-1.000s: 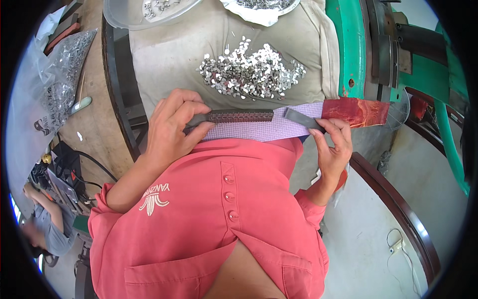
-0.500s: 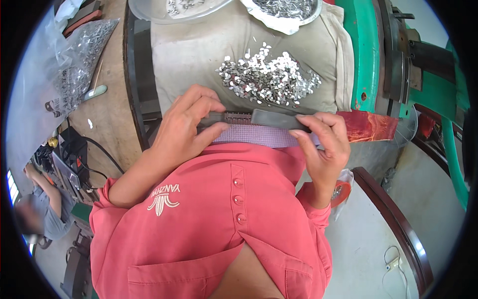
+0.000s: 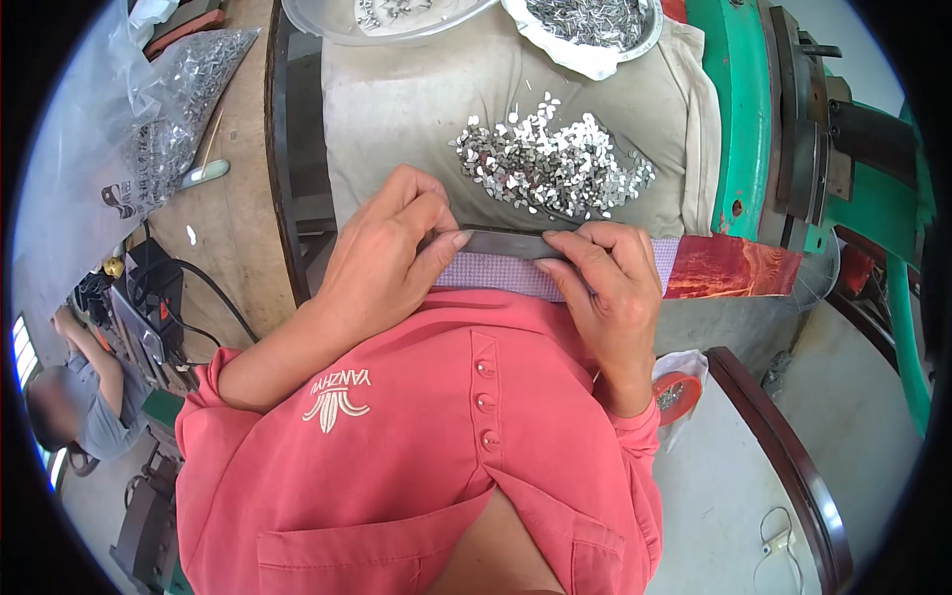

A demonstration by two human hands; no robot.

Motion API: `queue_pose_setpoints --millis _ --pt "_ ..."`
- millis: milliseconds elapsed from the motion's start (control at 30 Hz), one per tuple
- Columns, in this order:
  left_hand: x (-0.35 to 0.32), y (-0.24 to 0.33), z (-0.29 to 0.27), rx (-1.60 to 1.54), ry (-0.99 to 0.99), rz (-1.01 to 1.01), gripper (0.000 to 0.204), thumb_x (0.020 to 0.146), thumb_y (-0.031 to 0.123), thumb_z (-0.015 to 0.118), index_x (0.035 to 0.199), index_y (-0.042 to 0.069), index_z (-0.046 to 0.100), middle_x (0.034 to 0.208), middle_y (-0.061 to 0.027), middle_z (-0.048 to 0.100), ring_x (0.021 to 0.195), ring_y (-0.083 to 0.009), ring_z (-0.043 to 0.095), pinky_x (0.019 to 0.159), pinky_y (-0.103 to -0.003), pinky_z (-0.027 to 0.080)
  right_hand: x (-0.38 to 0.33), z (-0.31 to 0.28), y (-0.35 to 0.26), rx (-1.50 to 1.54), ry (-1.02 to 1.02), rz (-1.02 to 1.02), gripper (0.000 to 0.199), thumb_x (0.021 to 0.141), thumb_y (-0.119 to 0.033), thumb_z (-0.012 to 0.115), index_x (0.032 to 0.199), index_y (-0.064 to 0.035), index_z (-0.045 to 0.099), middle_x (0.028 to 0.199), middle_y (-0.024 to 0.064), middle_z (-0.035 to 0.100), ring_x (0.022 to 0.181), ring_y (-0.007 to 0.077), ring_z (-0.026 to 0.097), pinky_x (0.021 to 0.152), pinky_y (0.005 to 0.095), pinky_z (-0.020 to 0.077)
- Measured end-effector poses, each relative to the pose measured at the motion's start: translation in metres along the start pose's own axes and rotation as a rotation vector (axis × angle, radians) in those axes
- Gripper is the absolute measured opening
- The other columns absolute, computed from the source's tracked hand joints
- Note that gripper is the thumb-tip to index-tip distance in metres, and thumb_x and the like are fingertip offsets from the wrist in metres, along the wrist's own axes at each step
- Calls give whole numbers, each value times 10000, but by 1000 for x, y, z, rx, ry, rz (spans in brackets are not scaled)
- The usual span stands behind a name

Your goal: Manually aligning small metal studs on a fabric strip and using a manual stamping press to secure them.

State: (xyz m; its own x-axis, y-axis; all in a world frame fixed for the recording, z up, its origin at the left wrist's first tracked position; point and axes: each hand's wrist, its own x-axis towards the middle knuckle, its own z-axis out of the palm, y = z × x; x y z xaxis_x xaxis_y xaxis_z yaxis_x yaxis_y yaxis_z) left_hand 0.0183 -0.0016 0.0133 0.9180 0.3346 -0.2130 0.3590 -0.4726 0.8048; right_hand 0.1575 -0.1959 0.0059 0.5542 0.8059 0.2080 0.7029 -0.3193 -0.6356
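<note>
Dark metal strip (image 3: pixel 501 243) is being pinched by both hands, left (image 3: pixel 382 263) and right (image 3: pixel 610 288), just below the loose silver pieces (image 3: pixel 555 164); beyond that pile, two bowls (image 3: pixel 605 35) are holding more.

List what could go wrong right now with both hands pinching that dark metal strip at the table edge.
1. The left hand and right hand grip the dark metal strip bare; its thin edge might cut a fingertip if it slips.
2. The pile of small metal pieces lies loose on the cloth just beyond the strip; a push forward could scatter them.
</note>
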Motion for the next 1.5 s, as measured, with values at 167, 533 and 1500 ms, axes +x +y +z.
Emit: queue_pose_setpoints --millis 167,533,1500 --pt "0 0 0 37 -20 10 126 887 81 701 892 15 593 1060 -113 542 909 -264 597 798 -329 478 -4 1 0 9 -4 17 303 680 -53 831 968 -57 740 909 41 607 835 237 586 694 349 492" --pt "4 3 0 49 -35 -10 134 879 66 699 869 9 579 1058 -109 537 908 -255 585 787 -319 473 -21 1 13 -110 115 135 347 676 -121 863 1007 -67 775 878 42 606 800 223 548 687 344 462" --pt "24 5 -14 433 19 436 255 760 126 763 997 71 686 999 -61 654 853 -269 610 745 -365 443 -11 -3 27 -67 131 -97 293 726 -117 816 1000 -85 717 974 47 659 888 270 595 782 390 438"
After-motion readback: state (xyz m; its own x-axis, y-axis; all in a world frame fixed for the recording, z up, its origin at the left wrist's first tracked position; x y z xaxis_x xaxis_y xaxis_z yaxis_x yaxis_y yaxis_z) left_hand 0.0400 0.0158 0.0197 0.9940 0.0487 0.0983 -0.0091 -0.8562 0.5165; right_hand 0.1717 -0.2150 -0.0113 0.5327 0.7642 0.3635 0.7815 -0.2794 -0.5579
